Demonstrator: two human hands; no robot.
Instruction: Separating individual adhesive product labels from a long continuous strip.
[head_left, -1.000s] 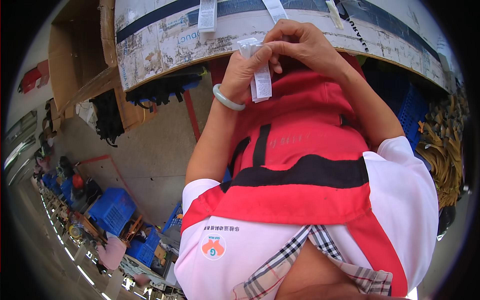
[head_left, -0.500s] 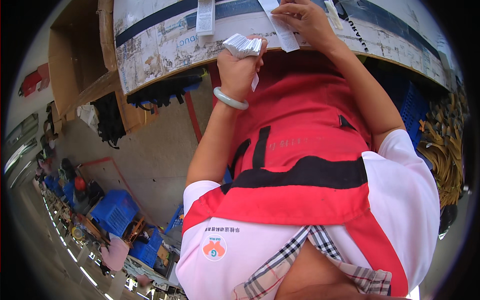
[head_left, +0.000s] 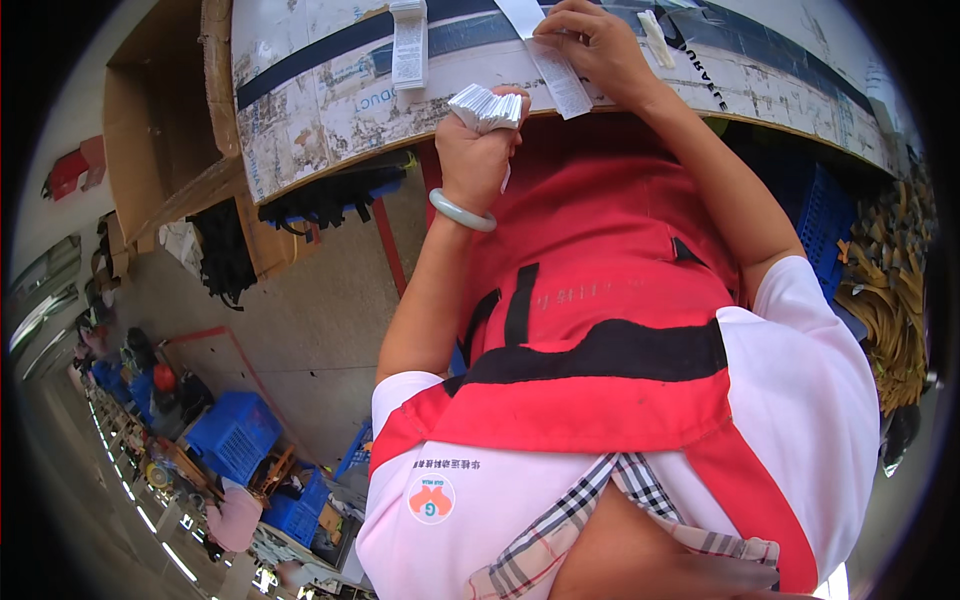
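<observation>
Left hand [head_left: 474,158]: Curled tight around a paper bunch [head_left: 485,108]. Held up near the front edge of the table [head_left: 300,140].
Paper bunch: White, folded into lots of thin layers, poking out of the top of the left fist.
Right hand [head_left: 605,55]: Over the table with bent fingers, touching a long strip [head_left: 562,82]. Cannot tell whether pinching or only touching.
Long strip: White paper with tiny grey print. On the table, with one end close to the front edge.
Other strip [head_left: 410,52]: White too, with tiny print. Flat on the table, left of the long strip and apart from it.
White bit [head_left: 655,40]: Thin, on the table just right of the right hand. Too small to tell more.
Table: White and scuffed, with dark blue bands.
Bangle [head_left: 462,212]: Pale and smooth, around the left wrist.
Apron [head_left: 610,250]: Red with black parts, over a white shirt [head_left: 800,350].
Cardboard box [head_left: 160,140]: Brown and open, left of the table.
Blue crate [head_left: 235,435]: Far off at the lower left, near a person in pink [head_left: 235,518].
</observation>
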